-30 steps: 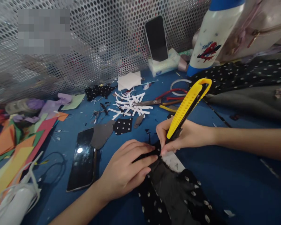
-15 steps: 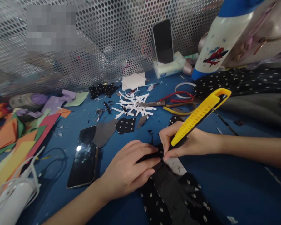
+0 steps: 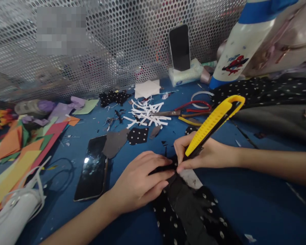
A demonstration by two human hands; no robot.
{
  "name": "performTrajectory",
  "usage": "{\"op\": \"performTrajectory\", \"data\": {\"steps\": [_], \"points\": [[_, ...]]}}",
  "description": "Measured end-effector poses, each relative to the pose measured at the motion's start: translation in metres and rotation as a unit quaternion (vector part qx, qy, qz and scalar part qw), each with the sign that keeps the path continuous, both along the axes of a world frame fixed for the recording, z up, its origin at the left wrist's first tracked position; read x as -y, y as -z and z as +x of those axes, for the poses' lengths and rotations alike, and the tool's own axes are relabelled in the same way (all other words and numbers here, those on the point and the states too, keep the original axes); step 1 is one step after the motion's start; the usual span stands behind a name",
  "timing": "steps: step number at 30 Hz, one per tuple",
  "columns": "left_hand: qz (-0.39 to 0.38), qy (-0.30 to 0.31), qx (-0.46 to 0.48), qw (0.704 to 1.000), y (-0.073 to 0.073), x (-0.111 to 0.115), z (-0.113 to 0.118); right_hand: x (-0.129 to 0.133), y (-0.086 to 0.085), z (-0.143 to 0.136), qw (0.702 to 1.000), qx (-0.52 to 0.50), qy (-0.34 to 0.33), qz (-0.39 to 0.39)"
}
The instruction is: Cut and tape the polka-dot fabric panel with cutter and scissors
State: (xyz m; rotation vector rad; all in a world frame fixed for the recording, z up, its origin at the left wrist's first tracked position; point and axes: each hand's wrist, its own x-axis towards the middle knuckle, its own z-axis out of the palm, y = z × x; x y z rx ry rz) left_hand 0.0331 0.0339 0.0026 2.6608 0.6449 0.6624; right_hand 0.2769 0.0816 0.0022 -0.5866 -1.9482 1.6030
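My right hand [image 3: 202, 153] is closed around a yellow box cutter [image 3: 209, 127], held like a pen with its back end slanting up to the right. Its lower tip is hidden by my fingers, against a piece of black polka-dot fabric [image 3: 168, 217] with a plain dark grey side partly showing. My left hand [image 3: 142, 183] grips this fabric just left of the cutter, the fingers bent down onto it and nearly touching my right fingertips. From beneath the fabric, a pale greyish-white strip [image 3: 192, 178] sticks out.
Left of my hands lies a black phone [image 3: 91, 170], partly covered by a grey scrap [image 3: 115, 143]. Scissors [image 3: 178, 112] rest beside white paper strips [image 3: 142, 114]. A bottle [image 3: 241, 51] and an upright phone [image 3: 180, 47] stand before a perforated metal screen [image 3: 117, 37]. Coloured papers [image 3: 33, 146] lie left.
The view has shifted slightly. The cutter's back end leans a little further left. Both hands keep nearly the same place on the fabric.
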Motion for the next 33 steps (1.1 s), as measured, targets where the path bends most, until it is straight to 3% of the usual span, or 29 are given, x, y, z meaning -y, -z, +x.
{"op": "performTrajectory", "data": {"steps": [4,11,17,25,33], "points": [[-0.004,0.002,0.006,1.000,0.000,0.000,0.001,-0.002,0.000,0.000,0.999,-0.030,0.016,-0.025],[-0.007,-0.003,0.024,1.000,-0.001,-0.001,0.002,0.002,-0.002,-0.001,0.999,0.023,-0.022,-0.010],[-0.013,-0.007,0.022,1.000,-0.001,0.000,0.002,0.006,0.001,-0.001,0.998,0.050,0.018,0.040],[-0.014,-0.002,0.020,1.000,-0.001,0.000,0.001,0.008,-0.002,-0.002,0.989,0.052,-0.001,0.136],[-0.017,-0.004,0.014,1.000,-0.002,0.000,0.001,-0.002,0.003,0.001,0.999,0.013,0.027,-0.018]]}}
